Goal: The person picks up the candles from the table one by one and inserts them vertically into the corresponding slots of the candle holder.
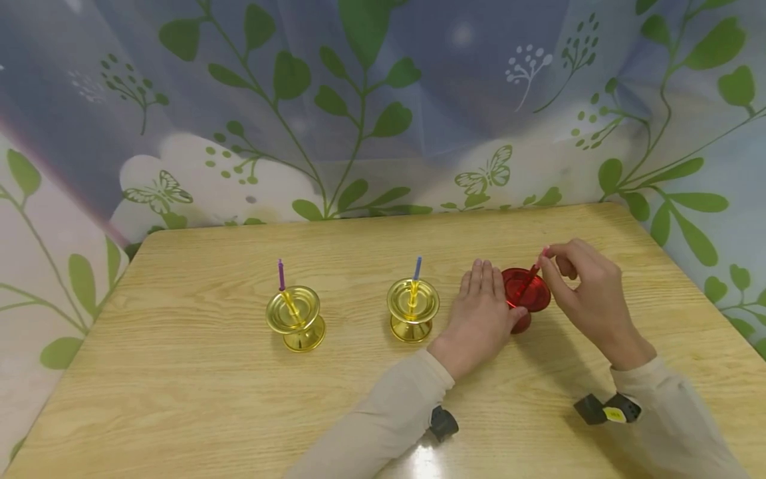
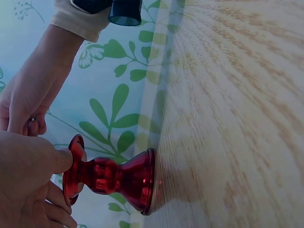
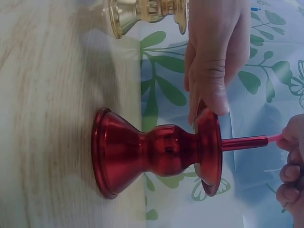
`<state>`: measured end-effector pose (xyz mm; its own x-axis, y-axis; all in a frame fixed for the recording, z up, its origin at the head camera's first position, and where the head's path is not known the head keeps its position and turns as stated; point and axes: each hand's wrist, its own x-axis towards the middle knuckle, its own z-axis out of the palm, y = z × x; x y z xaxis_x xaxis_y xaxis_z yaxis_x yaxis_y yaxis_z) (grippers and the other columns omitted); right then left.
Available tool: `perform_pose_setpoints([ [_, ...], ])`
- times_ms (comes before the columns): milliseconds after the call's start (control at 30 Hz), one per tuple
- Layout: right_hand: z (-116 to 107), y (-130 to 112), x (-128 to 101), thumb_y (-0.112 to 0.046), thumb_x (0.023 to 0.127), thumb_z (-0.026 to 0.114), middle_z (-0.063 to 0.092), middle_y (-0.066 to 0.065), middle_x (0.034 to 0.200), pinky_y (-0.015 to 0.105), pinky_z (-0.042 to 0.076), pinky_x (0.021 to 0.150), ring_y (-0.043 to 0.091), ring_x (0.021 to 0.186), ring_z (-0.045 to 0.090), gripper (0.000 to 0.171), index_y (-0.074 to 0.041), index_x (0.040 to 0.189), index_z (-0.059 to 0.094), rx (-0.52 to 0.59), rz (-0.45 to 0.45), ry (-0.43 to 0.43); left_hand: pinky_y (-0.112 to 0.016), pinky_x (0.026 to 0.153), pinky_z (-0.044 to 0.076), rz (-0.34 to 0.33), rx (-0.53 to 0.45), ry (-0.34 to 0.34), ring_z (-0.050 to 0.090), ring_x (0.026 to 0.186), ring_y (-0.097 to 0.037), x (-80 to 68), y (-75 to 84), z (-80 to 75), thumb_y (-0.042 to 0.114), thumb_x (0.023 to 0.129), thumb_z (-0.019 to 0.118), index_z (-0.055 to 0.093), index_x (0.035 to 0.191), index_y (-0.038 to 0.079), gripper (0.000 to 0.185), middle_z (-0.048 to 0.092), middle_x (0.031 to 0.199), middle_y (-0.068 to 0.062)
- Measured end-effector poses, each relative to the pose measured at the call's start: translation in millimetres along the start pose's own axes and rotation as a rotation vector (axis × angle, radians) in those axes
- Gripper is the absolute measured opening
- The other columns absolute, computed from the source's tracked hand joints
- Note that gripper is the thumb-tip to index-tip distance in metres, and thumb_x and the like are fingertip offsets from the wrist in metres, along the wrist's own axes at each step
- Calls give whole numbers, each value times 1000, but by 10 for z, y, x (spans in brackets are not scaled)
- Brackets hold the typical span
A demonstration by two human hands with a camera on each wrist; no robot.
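A red metallic candle holder (image 1: 526, 290) stands upright on the table at the right. My left hand (image 1: 479, 319) is beside its dish, thumb on the rim, fingers stretched out along its left side. In the right wrist view, the rim lies between that thumb and the fingers (image 3: 191, 80). Between thumb and index finger, my right hand (image 1: 589, 296) pinches a thin pink candle (image 3: 274, 137) at the top of the holder's red tube (image 3: 244, 143). Most of the pink candle is hidden by the fingers and tube.
Left of the hands stand two gold candle holders, one (image 1: 413, 301) with a blue candle (image 1: 417, 267), the other (image 1: 293, 310) with a purple candle (image 1: 281, 275). A leaf-patterned curtain (image 1: 443, 133) hangs behind the wooden table (image 1: 197, 386).
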<state>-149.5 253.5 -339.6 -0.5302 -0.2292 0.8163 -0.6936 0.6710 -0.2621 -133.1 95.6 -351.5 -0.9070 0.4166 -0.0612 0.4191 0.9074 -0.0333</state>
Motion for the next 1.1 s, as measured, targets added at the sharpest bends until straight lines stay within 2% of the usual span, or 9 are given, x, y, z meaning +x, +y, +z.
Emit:
perform_pose_setpoints([
  [133,0,31,-17,-22,96,59,45,3,64,20,28,57,9,62,36,29,4,89,66,15,0,5,-31,118,17,-3,2,3,14,147,-24,0,1,-1,55,101,22,24,153,5,72,22,159,-11],
  [333,-5,52,-32,-30,98,54,47,3,65,18,31,56,3,64,37,38,5,89,66,22,1,-4,-31,118,18,-8,-4,16,14,147,-23,-8,8,-5,55,101,23,25,153,5,72,23,158,-11],
  [533,5,50,-47,-36,98,51,47,3,66,20,32,56,3,64,38,44,5,89,65,28,-7,-6,-31,118,18,-3,-5,29,15,147,-23,-19,5,-5,54,101,24,26,152,5,71,25,158,-11],
  [700,8,52,-35,-28,97,54,47,3,66,19,31,57,5,64,38,36,5,90,66,22,-11,-14,-31,118,19,1,-2,34,16,147,-23,-22,-1,-10,54,102,24,26,152,5,71,25,158,-11],
  [967,7,67,-39,-9,88,61,49,3,67,17,33,57,3,64,38,14,5,90,65,36,7,-30,-31,118,18,3,-14,19,15,147,-24,-19,-9,-7,54,102,23,26,152,5,71,24,158,-12],
  [1100,0,73,-51,-1,85,64,52,3,68,15,34,57,3,63,39,9,5,91,65,48,22,-37,-31,118,18,5,-12,13,14,147,-24,-14,-8,4,54,102,23,25,153,5,71,24,158,-12],
])
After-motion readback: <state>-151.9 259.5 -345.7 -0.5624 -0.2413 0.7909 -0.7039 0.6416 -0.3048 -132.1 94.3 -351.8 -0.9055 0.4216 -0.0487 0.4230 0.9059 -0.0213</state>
